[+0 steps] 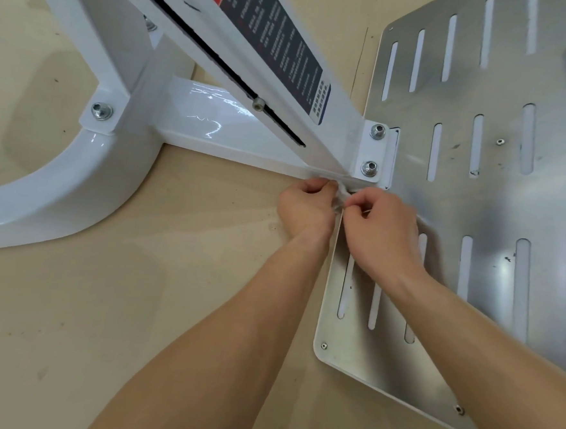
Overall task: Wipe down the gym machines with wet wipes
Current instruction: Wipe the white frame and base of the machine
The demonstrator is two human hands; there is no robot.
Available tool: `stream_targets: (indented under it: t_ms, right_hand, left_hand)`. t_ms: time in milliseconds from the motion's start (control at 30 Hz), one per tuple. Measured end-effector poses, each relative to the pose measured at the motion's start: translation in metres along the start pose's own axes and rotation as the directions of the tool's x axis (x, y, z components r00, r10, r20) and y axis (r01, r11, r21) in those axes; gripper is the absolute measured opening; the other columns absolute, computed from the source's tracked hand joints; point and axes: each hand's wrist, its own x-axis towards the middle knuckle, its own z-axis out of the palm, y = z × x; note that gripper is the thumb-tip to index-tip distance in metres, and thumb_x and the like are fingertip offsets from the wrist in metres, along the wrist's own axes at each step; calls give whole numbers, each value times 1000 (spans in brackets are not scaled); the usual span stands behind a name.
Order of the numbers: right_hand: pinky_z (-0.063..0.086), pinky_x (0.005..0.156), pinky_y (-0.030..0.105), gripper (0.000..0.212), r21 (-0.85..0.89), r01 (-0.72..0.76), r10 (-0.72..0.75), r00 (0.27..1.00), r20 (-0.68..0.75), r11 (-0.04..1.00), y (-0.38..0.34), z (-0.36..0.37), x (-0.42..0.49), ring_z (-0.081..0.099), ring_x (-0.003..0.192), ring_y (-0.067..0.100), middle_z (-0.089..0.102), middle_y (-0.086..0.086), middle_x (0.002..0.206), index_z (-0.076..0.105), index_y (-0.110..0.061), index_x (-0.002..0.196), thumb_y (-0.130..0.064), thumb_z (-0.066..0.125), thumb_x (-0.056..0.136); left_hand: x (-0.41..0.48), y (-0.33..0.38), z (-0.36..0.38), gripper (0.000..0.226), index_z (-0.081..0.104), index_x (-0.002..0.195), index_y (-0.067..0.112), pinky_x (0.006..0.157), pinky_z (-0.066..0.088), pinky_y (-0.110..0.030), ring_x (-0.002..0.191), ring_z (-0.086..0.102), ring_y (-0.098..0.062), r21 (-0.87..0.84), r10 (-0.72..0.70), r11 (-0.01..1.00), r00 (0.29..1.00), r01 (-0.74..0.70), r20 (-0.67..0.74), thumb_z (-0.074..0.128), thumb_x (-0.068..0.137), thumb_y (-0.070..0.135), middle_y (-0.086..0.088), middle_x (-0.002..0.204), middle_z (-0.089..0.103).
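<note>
A white gym machine frame (194,121) lies low over the tan floor, its angled beam carrying a dark label and a long black slot. A small crumpled wet wipe (339,198) sits just below the beam's bolted foot. My left hand (303,209) and my right hand (379,227) meet there, both pinching the wipe with curled fingers. Most of the wipe is hidden between the fingers. Wet streaks shine on the horizontal white bar (214,122).
A slotted metal footplate (497,195) fills the right side, partly under my right forearm. Bolts (377,131) fix the beam's flange beside it. The curved white base leg (62,192) sweeps across the left. Tan floor (134,304) shows below.
</note>
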Motion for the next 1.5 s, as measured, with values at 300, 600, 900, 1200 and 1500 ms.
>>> stream_targets:
  t_ms: [300,600,900,1200,1500]
  right_hand:
    - [46,75,29,23,13,16,-14,995,-98,1000,-2,-12,12,63,85,17,66,-11,77,70,-21,84,-15,49,90]
    - [39,65,18,22,44,53,-53,998,-18,998,-2,-5,7,60,83,11,66,-13,86,69,-27,93,-14,51,92]
    - [40,63,6,25,206,33,-44,998,52,978,-13,17,2,61,78,-4,64,-18,95,63,-31,115,-19,55,95]
    - [37,65,5,18,169,9,-1,999,-46,986,1,5,5,60,78,0,66,-14,90,67,-26,104,-17,55,93]
    - [38,60,5,16,204,2,9,999,-52,979,7,-3,2,61,77,4,67,-10,88,65,-27,100,-17,53,94]
  left_hand:
    - [-11,5,4,2,77,79,11,78,61,-38,66,69,-16,-13,19,1000,998,-18,53,79,79,12,-3,74,75]
    - [-10,27,-27,6,73,90,3,74,60,-26,71,69,-16,-209,13,978,1000,-13,-4,74,84,0,-5,77,72]
    - [-11,45,-45,20,64,105,4,66,57,-21,61,65,-10,-258,40,965,999,-47,-34,70,87,-3,-4,80,69]
    - [-24,24,-1,15,69,88,15,80,59,-28,83,71,-20,-202,11,979,996,-29,-91,71,83,1,-6,88,73]
    - [-7,38,-23,12,68,89,10,66,56,-20,71,67,-17,-261,-7,964,973,-54,-229,74,83,2,-2,80,69]
